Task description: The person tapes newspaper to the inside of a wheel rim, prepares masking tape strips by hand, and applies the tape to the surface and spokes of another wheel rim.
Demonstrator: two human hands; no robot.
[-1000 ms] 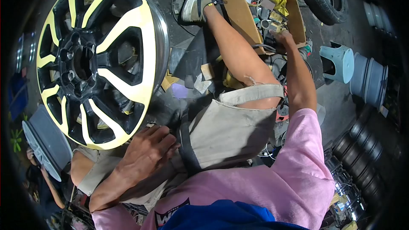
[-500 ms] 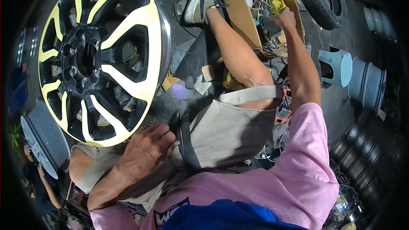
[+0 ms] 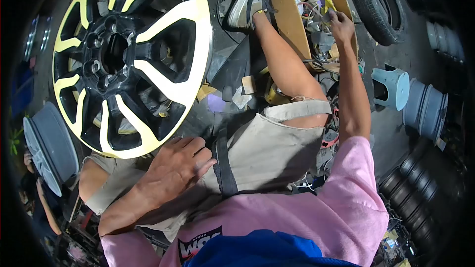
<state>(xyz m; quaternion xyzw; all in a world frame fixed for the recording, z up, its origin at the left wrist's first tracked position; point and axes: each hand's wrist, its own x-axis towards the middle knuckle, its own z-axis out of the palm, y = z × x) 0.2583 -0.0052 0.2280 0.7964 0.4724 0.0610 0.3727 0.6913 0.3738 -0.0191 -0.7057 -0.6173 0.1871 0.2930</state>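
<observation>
A large alloy wheel (image 3: pixel 163 81), with pale yellow spoke faces and black recesses, stands tilted at the left. My left hand (image 3: pixel 180 163) rests by its lower edge, above my lap, with its fingers curled under; whatever they hold, if anything, is hidden. At the upper right my right hand (image 3: pixel 342 28) reaches over a cardboard box (image 3: pixel 288 12). Its fingertips are slightly apart, close to a crumpled yellow piece (image 3: pixel 327 3) lying among the scraps. Paper scraps, wires and dark bits fill the box.
A tyre (image 3: pixel 378 7) lies beyond the box. A light blue stool (image 3: pixel 391 89) and grey rims (image 3: pixel 425 109) stand at the right, dark rims (image 3: pixel 420 188) below. Another grey rim (image 3: pixel 52 143) and a person's arm (image 3: pixel 47 205) are at the left. Scraps (image 3: pixel 241 99) litter the floor.
The yellow piece was bunched at my right fingers; now it shows smaller, a little away from them in the box. My left hand stays near the wheel edge. The whole view has shifted slightly.
</observation>
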